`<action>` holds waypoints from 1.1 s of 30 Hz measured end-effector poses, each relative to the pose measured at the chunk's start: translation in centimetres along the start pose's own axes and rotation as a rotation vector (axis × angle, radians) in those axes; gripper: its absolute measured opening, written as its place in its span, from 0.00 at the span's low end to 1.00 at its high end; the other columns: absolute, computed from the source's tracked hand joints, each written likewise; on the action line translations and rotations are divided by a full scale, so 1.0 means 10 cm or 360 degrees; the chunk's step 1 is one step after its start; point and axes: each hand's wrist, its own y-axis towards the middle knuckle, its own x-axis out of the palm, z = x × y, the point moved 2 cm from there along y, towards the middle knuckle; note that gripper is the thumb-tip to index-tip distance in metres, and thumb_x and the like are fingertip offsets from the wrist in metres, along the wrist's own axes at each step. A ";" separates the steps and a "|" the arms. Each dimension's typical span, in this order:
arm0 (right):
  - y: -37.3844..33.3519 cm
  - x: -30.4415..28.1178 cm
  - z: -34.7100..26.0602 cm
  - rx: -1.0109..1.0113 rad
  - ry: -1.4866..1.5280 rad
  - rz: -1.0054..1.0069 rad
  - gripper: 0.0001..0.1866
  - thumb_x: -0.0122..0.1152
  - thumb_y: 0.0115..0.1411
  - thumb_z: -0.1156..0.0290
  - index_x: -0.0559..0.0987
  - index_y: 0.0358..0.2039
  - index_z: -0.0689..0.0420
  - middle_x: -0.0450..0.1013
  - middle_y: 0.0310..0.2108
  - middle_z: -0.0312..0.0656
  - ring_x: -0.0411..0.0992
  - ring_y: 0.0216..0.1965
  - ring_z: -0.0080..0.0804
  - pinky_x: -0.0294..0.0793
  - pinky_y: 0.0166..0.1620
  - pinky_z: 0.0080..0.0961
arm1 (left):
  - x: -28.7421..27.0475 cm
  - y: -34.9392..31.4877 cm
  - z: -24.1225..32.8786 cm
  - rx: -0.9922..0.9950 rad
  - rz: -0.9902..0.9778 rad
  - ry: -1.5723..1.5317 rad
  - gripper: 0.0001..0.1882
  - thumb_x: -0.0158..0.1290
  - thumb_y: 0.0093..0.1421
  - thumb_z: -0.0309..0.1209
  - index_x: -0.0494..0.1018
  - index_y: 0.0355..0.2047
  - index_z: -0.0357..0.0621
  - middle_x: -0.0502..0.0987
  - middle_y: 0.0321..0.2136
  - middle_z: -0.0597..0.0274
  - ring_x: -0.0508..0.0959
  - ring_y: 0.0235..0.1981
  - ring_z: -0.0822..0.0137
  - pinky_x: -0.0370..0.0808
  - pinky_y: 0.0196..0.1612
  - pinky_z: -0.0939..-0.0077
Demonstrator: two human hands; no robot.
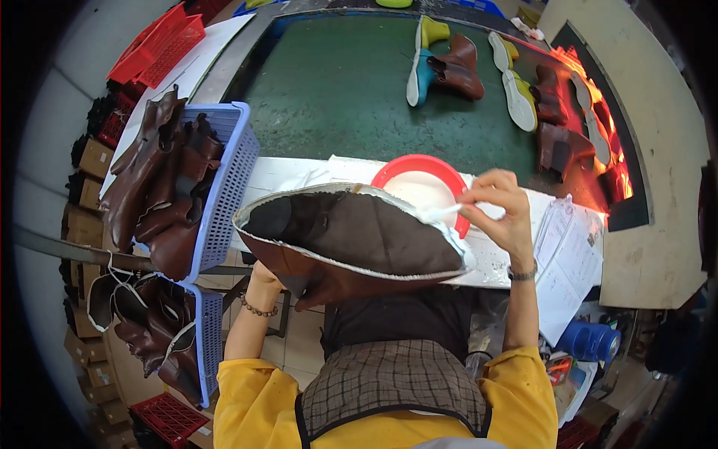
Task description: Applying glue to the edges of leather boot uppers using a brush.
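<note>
A brown leather boot upper, sole side up, is spread in front of me, with its dark lining facing up and a whitish rim round the opening. My left hand grips it from below at the left; most of its fingers are hidden behind the leather. Between thumb and fingers, my right hand pinches a small white brush. The brush tip touches the upper's right rim, where a wet white coating shows. Just behind stands a red bowl of white liquid, partly covered by the upper.
Blue baskets of brown uppers stand at the left. A green conveyor belt carries boot uppers and yellow and white soles toward a glowing orange heater opening. Papers hang at the right; a blue jug sits below.
</note>
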 end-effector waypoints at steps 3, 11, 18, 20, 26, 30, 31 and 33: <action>-0.10 -0.03 0.01 0.0103 -0.0013 -0.0051 0.08 0.76 0.51 0.73 0.89 0.34 0.50 0.78 0.30 0.31 0.74 0.36 0.23 0.63 0.49 0.26 | 0.01 0.01 -0.01 -0.0083 0.0009 0.0031 0.34 0.56 0.50 0.18 0.68 0.61 0.28 0.79 0.41 0.42 0.75 0.29 0.60 0.73 0.31 0.64; 0.37 0.13 -0.19 -0.0119 0.0170 -0.0105 0.07 0.77 0.52 0.70 0.89 0.34 0.49 0.77 0.29 0.28 0.69 0.31 0.21 0.57 0.45 0.28 | 0.16 -0.10 -0.05 -0.0373 0.0042 0.0084 0.34 0.53 0.47 0.14 0.70 0.59 0.25 0.82 0.34 0.42 0.76 0.18 0.64 0.73 0.21 0.69; 0.58 0.32 -0.29 -0.0319 0.0068 -0.0344 0.10 0.79 0.51 0.68 0.89 0.35 0.50 0.76 0.31 0.30 0.69 0.35 0.25 0.59 0.48 0.29 | 0.70 0.25 0.03 -0.0941 -0.0164 -0.0068 0.29 0.49 0.39 0.10 0.72 0.48 0.23 0.67 0.12 0.58 0.61 0.08 0.73 0.53 0.12 0.77; 0.68 0.44 -0.35 -0.0371 0.0142 -0.0336 0.10 0.79 0.50 0.68 0.89 0.34 0.49 0.76 0.31 0.30 0.70 0.35 0.25 0.59 0.48 0.29 | 0.74 0.26 -0.09 -0.1101 -0.0132 -0.0146 0.30 0.48 0.38 0.09 0.72 0.47 0.23 0.69 0.14 0.57 0.61 0.09 0.73 0.53 0.12 0.76; 0.59 0.30 -0.20 -0.0329 0.0189 -0.0225 0.10 0.79 0.49 0.69 0.89 0.34 0.50 0.76 0.32 0.30 0.72 0.37 0.25 0.61 0.51 0.29 | 0.38 0.05 -0.16 -0.0895 0.0050 -0.0172 0.37 0.50 0.36 0.08 0.71 0.53 0.23 0.75 0.20 0.49 0.62 0.10 0.71 0.54 0.13 0.76; 0.37 0.16 -0.09 -0.0113 0.0257 -0.0111 0.11 0.80 0.46 0.71 0.89 0.32 0.52 0.77 0.32 0.31 0.72 0.38 0.25 0.63 0.50 0.28 | 0.08 -0.12 -0.27 -0.0577 0.0237 -0.0123 0.43 0.50 0.34 0.08 0.67 0.59 0.23 0.76 0.22 0.46 0.64 0.10 0.69 0.55 0.12 0.75; 0.32 0.16 -0.05 -0.0098 0.0252 -0.0110 0.11 0.80 0.46 0.71 0.89 0.32 0.52 0.77 0.32 0.31 0.72 0.38 0.25 0.63 0.50 0.28 | 0.06 -0.04 -0.20 -0.0549 0.0261 -0.0127 0.43 0.50 0.34 0.08 0.67 0.59 0.23 0.76 0.21 0.46 0.64 0.10 0.69 0.56 0.12 0.75; 0.19 0.20 0.08 0.0015 0.0348 -0.0032 0.10 0.79 0.46 0.72 0.89 0.32 0.53 0.78 0.33 0.31 0.72 0.39 0.26 0.63 0.51 0.28 | 0.11 -0.02 -0.17 -0.0494 0.0309 -0.0133 0.43 0.50 0.34 0.08 0.67 0.59 0.24 0.76 0.21 0.46 0.64 0.10 0.68 0.56 0.12 0.74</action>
